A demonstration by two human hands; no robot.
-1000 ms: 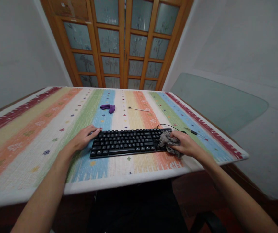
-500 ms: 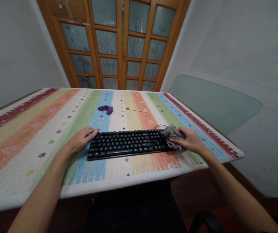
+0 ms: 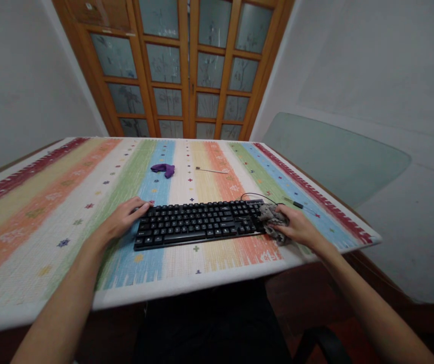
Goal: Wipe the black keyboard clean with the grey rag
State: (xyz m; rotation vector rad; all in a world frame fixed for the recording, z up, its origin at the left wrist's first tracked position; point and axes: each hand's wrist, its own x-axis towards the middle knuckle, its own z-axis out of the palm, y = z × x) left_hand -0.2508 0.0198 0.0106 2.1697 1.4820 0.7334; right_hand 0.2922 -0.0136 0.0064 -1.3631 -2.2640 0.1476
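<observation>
A black keyboard (image 3: pixel 198 223) lies on the striped tablecloth (image 3: pixel 50 212) near the front edge. My left hand (image 3: pixel 124 218) rests flat on the cloth, fingertips touching the keyboard's left end. My right hand (image 3: pixel 296 226) grips a crumpled grey cloth (image 3: pixel 272 218) pressed against the keyboard's right end. The keyboard's thin black cable (image 3: pixel 255 195) loops behind that end.
A small purple cloth (image 3: pixel 163 169) and a thin metal tool (image 3: pixel 211 170) lie farther back on the table. A dark pen-like tool (image 3: pixel 296 203) lies right of the keyboard. Wooden glass-paned doors (image 3: pixel 186 71) stand behind the table. A pale green glass panel (image 3: pixel 334 156) leans at right.
My right hand moved the grey cloth up along the keyboard's right end and then back down toward its near corner. My left hand stayed at the left end.
</observation>
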